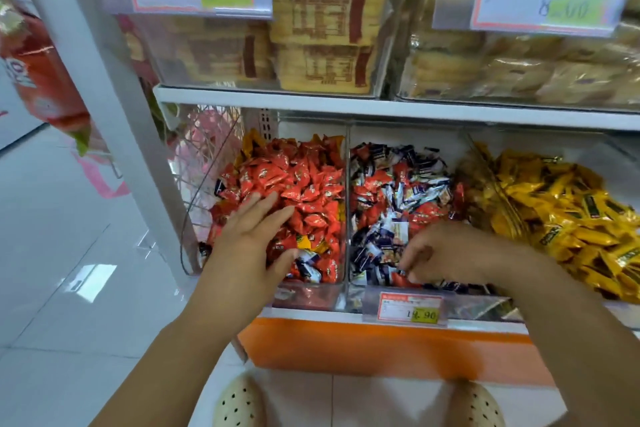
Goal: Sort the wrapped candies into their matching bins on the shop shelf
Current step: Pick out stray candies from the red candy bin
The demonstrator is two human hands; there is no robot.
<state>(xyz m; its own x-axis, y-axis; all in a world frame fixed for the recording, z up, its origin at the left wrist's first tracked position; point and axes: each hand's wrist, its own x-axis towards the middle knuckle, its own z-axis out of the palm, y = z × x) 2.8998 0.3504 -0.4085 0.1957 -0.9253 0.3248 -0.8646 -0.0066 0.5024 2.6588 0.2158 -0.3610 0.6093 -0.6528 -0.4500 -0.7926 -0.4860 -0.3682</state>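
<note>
Beneath the left hand (251,236), fingers straight and spread, red candies (311,191) fill the left bin (304,298) to its clear front. Just right of its thumb stands the clear divider (347,218); past it the right hand (446,253) curls its fingertips, pinching a red candy (401,279) at the near edge of the middle bin (355,300), among blue-and-white candies (398,191). Open room lies above both hands, under the upper shelf (381,111). Right of that hand lie yellow candies (554,204).

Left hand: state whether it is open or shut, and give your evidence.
Open: the left hand lies flat, fingers straight, on the red candies.
</note>
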